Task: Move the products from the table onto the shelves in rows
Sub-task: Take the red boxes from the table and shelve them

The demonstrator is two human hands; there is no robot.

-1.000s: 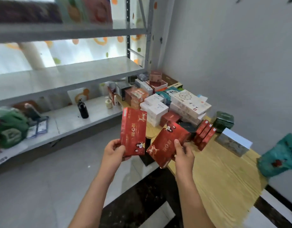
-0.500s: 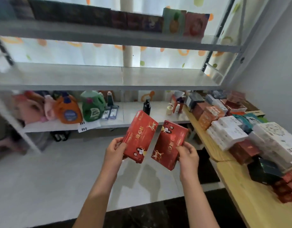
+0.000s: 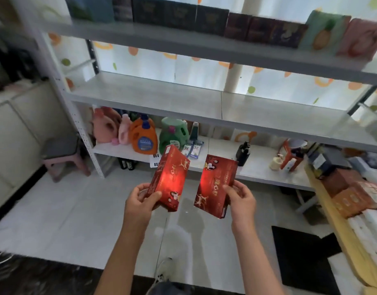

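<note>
Two red boxes held up before the shelves

The left red box (image 3: 168, 177) tilts rightward, gripped at its lower end; the right red box (image 3: 216, 186) leans slightly, pinched along its right edge. More boxes (image 3: 351, 192) crowd the wooden surface (image 3: 332, 220) at right.

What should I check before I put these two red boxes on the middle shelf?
1. Left hand grips its red box by the lower end: ok.
2. Right hand grips the other box by its side: ok.
3. Middle shelf shows bare surface for a row: ok.
4. Boxes turned the same way: not ok, their prints face opposite ways.
5. Path up to the shelf: ok, nothing between the boxes and its front edge.
6. Enough height under the top shelf for boxes standing upright: cannot tell.
</note>
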